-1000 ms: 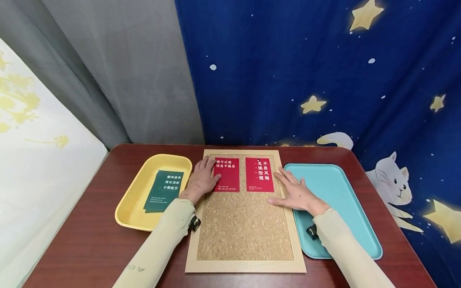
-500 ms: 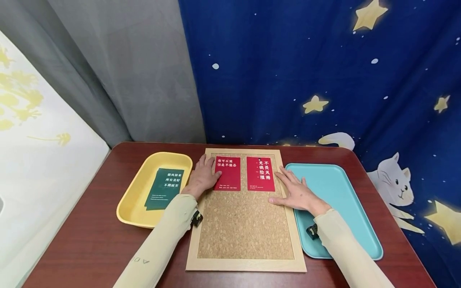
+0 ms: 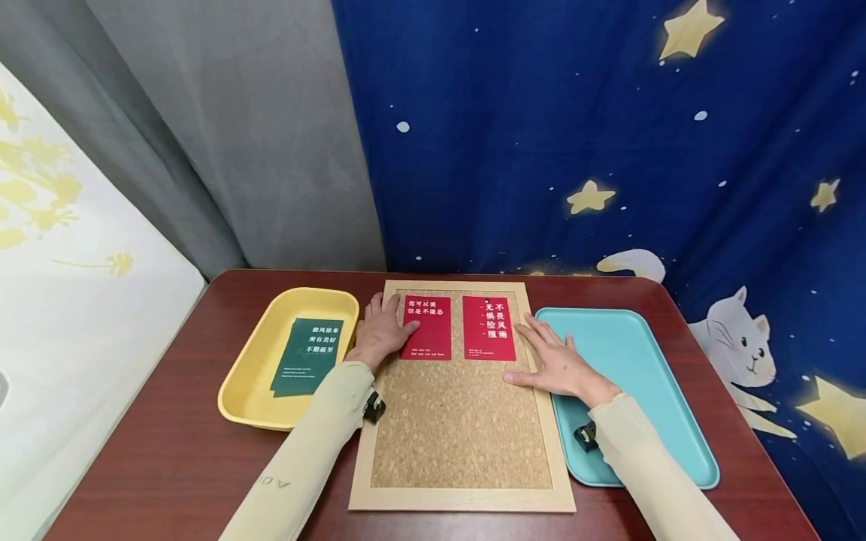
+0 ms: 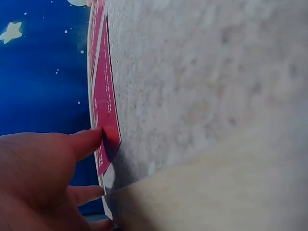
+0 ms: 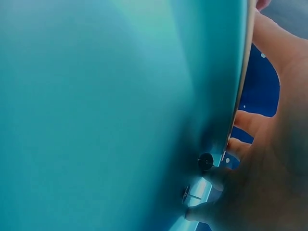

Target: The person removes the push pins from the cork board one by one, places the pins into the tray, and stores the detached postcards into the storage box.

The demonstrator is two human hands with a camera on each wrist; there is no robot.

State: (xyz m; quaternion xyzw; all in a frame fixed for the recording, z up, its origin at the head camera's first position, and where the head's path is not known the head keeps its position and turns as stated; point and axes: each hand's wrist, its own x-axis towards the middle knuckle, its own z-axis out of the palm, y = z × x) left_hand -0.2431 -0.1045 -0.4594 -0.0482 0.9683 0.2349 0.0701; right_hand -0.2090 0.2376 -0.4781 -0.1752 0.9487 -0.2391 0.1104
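My left hand (image 3: 382, 331) lies over the left rail of a cork board (image 3: 463, 428), fingers extended. Its thumb touches the left edge of a red card (image 3: 433, 330) with white writing, also seen as a red card (image 4: 107, 96) edge-on in the left wrist view. A second red card (image 3: 479, 346) lies to the right, with a small dark tack (image 3: 486, 300) at its top. My right hand (image 3: 558, 364) rests with spread fingers at the board's right rail, thumb reaching over the cork. No object is seen held in either hand.
Left of the board stands a yellow tray (image 3: 237, 398) holding dark green cards (image 3: 307, 357). A turquoise tray (image 3: 636, 376) lies right, partly under my right hand; black thumbtacks (image 5: 206, 161) show near its edge. Curtains hang behind the table (image 3: 155, 436).
My left fingers have shifted slightly left, off the upper left edge of the first red card, its thumb still touching the card. The right hand and both cards look the same.
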